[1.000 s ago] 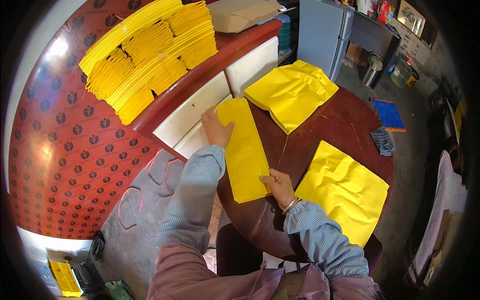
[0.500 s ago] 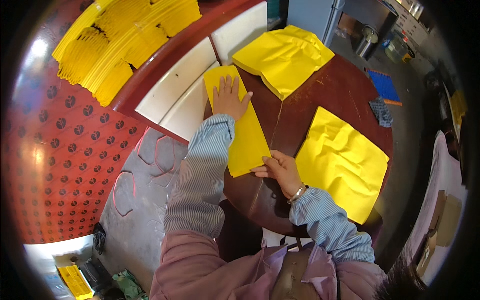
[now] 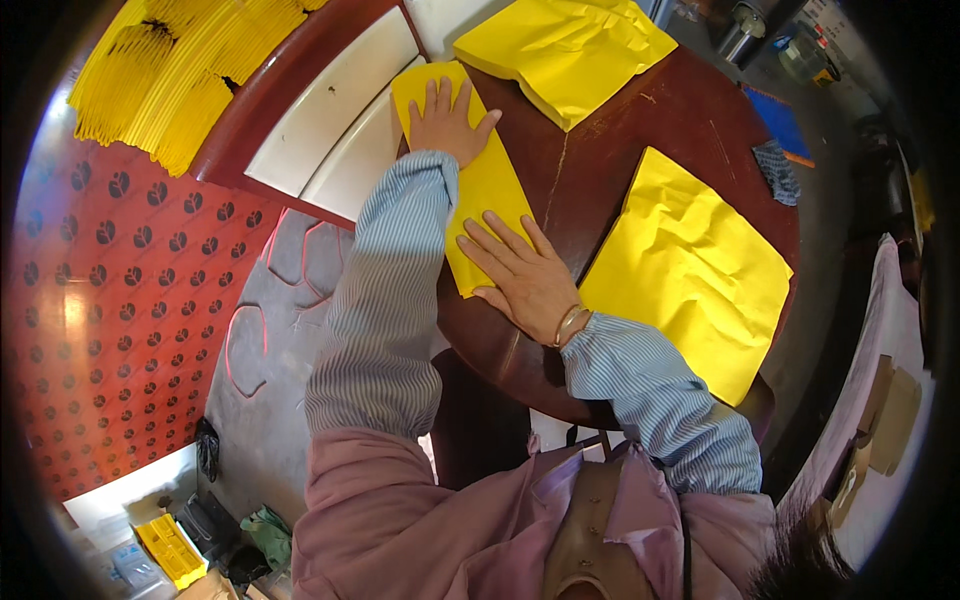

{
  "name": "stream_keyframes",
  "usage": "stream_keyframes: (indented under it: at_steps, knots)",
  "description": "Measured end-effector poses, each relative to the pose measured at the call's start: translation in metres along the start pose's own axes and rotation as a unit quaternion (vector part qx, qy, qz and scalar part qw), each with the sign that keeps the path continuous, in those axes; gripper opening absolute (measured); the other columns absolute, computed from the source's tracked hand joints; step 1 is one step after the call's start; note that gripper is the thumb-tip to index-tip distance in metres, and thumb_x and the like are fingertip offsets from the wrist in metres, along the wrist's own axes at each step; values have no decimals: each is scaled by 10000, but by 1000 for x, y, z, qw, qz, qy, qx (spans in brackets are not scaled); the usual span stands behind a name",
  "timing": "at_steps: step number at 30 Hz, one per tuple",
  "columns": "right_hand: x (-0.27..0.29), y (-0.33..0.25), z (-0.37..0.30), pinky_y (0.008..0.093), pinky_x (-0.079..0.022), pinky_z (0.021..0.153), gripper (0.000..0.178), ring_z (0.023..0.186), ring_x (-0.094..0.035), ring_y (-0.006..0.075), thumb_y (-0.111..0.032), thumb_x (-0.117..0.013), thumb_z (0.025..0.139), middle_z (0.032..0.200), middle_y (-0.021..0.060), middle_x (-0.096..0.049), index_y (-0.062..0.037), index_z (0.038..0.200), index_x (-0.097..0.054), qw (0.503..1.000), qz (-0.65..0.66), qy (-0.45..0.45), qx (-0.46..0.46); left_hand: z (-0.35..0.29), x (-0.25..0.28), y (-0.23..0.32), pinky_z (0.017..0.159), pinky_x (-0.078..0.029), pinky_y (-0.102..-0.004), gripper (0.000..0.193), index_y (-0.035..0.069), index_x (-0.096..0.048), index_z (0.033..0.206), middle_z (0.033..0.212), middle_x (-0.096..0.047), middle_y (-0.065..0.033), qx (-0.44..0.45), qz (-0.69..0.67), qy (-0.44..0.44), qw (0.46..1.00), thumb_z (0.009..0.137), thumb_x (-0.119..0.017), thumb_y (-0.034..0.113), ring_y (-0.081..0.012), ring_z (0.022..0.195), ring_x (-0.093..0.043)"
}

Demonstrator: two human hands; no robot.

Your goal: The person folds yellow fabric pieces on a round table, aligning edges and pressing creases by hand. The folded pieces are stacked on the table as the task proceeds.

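Note:
A long, narrow strip of folded yellow paper lies on the round dark-red table. My left hand presses flat on its far end, fingers spread. Across the near end rests my right hand, palm down with fingers stretched out, a bracelet on the wrist. To the right sits a wide stack of creased yellow paper. Another creased yellow stack is at the far side of the table. How many sheets are in the strip cannot be made out.
White drawer fronts of a red-edged cabinet adjoin the table's left side. Rows of folded yellow paper cover a surface at the far left, above a red patterned board. A grey patterned cloth hangs at the table's right edge.
My right hand has gone from pinching the strip's near corner to lying flat on it. My left hand stays flat on the far end. The whole view has shifted.

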State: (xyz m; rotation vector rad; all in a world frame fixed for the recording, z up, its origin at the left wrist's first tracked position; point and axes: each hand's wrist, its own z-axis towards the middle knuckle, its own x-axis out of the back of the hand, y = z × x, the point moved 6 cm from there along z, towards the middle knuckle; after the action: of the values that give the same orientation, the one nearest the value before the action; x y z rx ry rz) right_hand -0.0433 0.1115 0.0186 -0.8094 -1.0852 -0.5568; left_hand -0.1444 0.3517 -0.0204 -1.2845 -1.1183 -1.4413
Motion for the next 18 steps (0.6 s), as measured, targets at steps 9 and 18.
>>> stream_keyframes:
  at_steps: [9, 18]
  knots:
    - [-10, 8, -3, 548, -201, 1306, 710, 1608, -285, 285, -502, -638, 991, 1687, 65, -408, -135, 1577, -481, 998, 52, -27, -11, 59, -15, -24, 1317, -172, -533, 950, 90, -239, 1700, 1776, -213, -134, 17, 1, 27, 999, 1037, -330, 765, -292, 1650, -167]
    - [68, 27, -46, 529, -311, 1249, 609, 1488, -462, 282, -374, -778, 905, 1558, 86, -560, -121, 1437, -625, 982, 106, 153, -32, 62, 2, -43, 1300, -44, -628, 1061, 125, -174, 1721, 1788, -179, -123, 41, -21, -17, 999, 971, -410, 837, -271, 1662, -115]
